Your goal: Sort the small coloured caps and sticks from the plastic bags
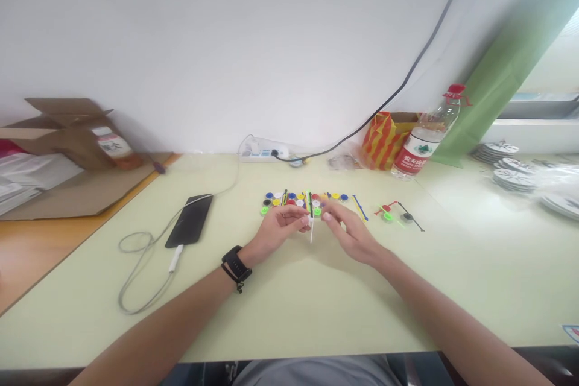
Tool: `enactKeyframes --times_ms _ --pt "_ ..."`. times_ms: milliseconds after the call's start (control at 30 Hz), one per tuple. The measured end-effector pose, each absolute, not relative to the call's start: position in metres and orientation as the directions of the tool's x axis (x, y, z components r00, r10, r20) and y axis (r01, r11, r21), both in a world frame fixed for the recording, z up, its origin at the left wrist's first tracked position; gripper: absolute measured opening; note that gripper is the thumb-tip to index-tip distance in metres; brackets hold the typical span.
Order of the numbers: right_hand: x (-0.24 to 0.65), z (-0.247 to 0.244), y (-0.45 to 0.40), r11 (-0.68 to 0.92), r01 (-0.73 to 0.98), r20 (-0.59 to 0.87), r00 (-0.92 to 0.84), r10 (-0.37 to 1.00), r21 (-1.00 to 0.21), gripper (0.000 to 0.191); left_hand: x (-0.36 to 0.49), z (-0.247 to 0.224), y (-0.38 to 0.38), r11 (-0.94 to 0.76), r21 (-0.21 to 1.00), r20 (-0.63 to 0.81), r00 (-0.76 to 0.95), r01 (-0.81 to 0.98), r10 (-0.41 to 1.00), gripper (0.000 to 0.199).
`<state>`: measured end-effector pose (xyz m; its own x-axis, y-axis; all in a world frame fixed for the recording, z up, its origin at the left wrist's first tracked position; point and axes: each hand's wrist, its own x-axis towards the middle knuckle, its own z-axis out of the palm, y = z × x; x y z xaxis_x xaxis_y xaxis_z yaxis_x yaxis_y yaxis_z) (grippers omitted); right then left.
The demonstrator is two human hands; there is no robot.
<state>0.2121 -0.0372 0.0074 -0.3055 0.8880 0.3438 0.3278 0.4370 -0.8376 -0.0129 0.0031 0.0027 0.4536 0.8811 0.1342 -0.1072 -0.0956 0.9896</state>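
My left hand [286, 223] is closed in a pinch on a thin white stick [311, 232] with a wider white part at its upper end. The stick hangs down over the table from my fingertips. Just to the right, my right hand [350, 230] is slightly curled, its thumb and index finger apart, touching nothing I can make out. Behind both hands lie small round discs [293, 196] in several colours with thin coloured sticks [284, 197] among them. My fingers cover some of these. Farther right are a red arrow-shaped piece [388, 207], a green disc [388, 217] and a black disc [408, 217].
A black phone [190, 221] with a white charging cable [174, 258] lies left. Against the wall are a power strip [265, 152], a striped bag [382, 139] and a water bottle [418, 142]. Stacked white discs [513, 178] stand right; a cardboard box [72, 126] sits far left.
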Motion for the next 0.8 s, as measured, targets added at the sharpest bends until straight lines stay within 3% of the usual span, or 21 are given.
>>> enactKeyframes --times_ms 100,167,300,433,633,800 --pt "0.214 0.013 -0.035 0.302 0.272 0.18 -0.397 0.9 -0.913 0.065 -0.012 0.004 0.002 -0.1 0.989 0.138 0.442 -0.109 0.886 0.031" --pt "0.215 0.015 -0.033 0.307 0.245 0.215 -0.34 0.916 -0.92 0.058 -0.012 0.005 0.002 -0.099 0.989 0.136 0.441 -0.106 0.887 0.031" --pt "0.212 0.015 -0.031 0.372 0.171 0.325 -0.251 0.912 -0.912 0.026 -0.012 0.006 0.001 -0.098 0.991 0.13 0.458 -0.094 0.879 0.031" --pt "0.206 0.008 -0.033 0.392 0.177 0.336 -0.28 0.899 -0.903 0.034 -0.011 0.005 0.0 -0.105 0.99 0.136 0.489 -0.091 0.861 0.034" --pt "0.199 0.0 -0.033 0.39 0.232 0.318 -0.295 0.901 -0.891 0.025 -0.012 0.005 0.0 -0.136 0.987 0.161 0.48 -0.086 0.862 0.029" --pt "0.197 -0.002 -0.031 0.289 0.134 0.248 -0.261 0.933 -0.948 0.039 -0.011 0.005 -0.001 -0.124 0.987 0.156 0.449 -0.1 0.88 0.037"
